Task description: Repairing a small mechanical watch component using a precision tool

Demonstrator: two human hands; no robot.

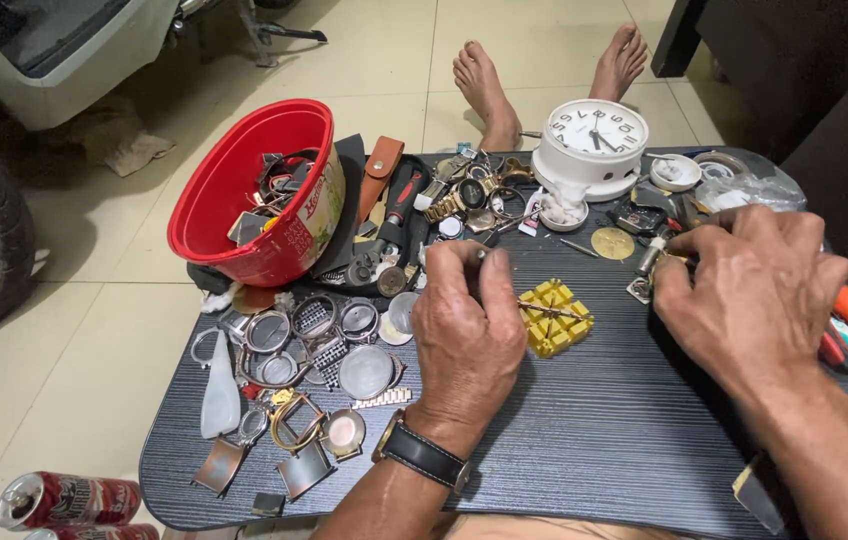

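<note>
Your left hand [466,318] pinches a thin tool over the yellow block [555,318] mid-worktop [604,430]; your right hand [754,290] is curled around a small metal part [641,288] just beside it. Risk: a slip scatters loose parts off the edge. Count: one block, one white clock [592,140], one red bowl [249,190].

Red drink can [69,500] on the floor, bottom left; colourful label [316,215] on red bowl [234,170]

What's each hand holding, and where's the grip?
Left hand: a thin metal tool, pinched near its top end by the fingertips. Right hand: fingertips on a small metal part; exact grip hidden.
</note>
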